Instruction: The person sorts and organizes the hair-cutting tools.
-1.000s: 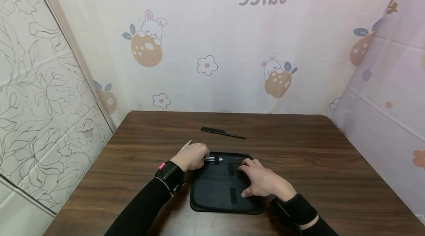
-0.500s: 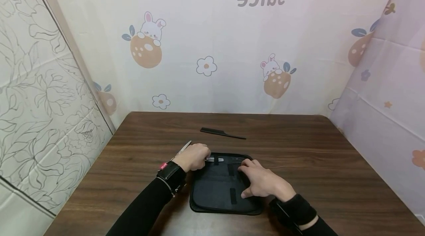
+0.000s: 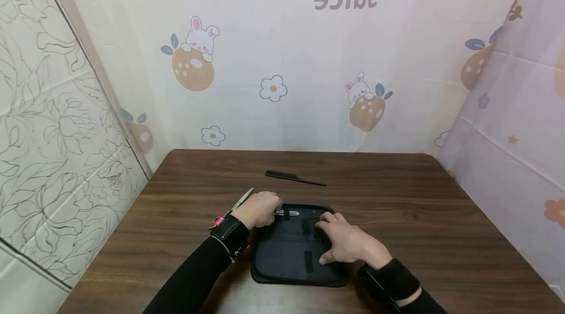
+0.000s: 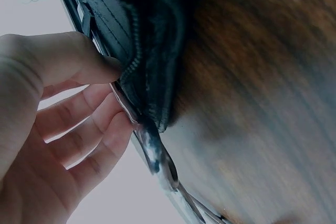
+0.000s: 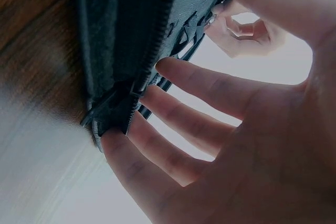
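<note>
A black zip case (image 3: 282,255) with an inner panel and elastic loops lies on the table. At its far left corner my left hand (image 3: 258,210) pinches a pair of silver scissors (image 4: 152,148) between thumb and fingers. Their slim metal end (image 3: 289,213) passes under an elastic loop, and the shiny handle part sticks out beyond the fingers in the left wrist view. My right hand (image 3: 350,240) rests on the case's right side with fingers spread. In the right wrist view its fingertips touch the zip edge (image 5: 152,40).
A black tail comb (image 3: 287,176) lies beyond the case. A slender silver tool (image 3: 242,199) lies beside my left wrist, partly hidden by it. The brown wooden table (image 3: 132,250) reaches back to a patterned curtain (image 3: 309,59).
My left hand has shifted slightly right, and the silver end has slid a little further through the loop. More of the silver tool beside the wrist shows. The right hand stays put.
</note>
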